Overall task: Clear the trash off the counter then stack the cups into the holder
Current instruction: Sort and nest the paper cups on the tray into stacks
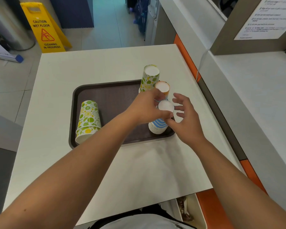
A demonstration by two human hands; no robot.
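A dark brown tray (pixel 109 100) lies on the white counter (pixel 89 66). Upside-down paper cup stacks stand along its right side: a blue-striped stack (pixel 158 126) at the near right corner, an orange stack (pixel 163 88) behind it, and a green citrus-print stack (pixel 149 78) at the far right. My left hand (pixel 147 108) grips the top of the blue-striped stack. My right hand (pixel 186 119) hovers just right of that stack with fingers spread, thumb touching its side. Another citrus-print stack (pixel 87 121) stands tilted at the tray's left edge.
A yellow wet-floor sign (pixel 45 28) stands on the floor beyond the counter. An orange-edged partition (pixel 186 58) and a grey ledge run along the right. A printed notice (pixel 267 17) hangs at the upper right.
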